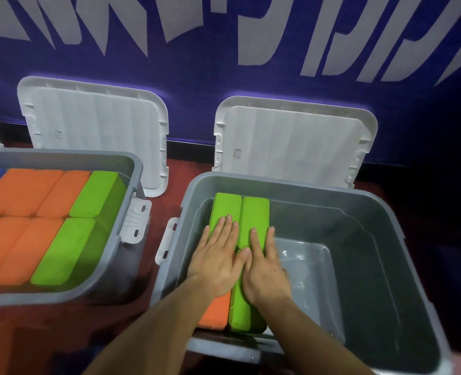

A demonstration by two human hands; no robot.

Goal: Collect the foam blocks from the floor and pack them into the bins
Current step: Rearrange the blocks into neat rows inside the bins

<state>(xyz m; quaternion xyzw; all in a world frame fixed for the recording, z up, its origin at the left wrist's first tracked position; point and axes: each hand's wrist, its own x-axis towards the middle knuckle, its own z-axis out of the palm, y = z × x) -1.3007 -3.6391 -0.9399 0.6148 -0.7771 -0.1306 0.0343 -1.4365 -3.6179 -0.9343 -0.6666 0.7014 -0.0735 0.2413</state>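
Your left hand [218,258] and right hand [264,269], fingers [229,226] flat, gripping nothing, press the green blocks [255,212]; push evenly to seat them against the bin [332,193] wall.

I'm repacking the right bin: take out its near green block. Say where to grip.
Take the near green block probably by its right long edge, coming from above and the right: that side faces the bare floor of the bin, while the orange block sits against its left.

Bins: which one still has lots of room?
The right bin: about half its floor is bare. The left bin is almost full of blocks.
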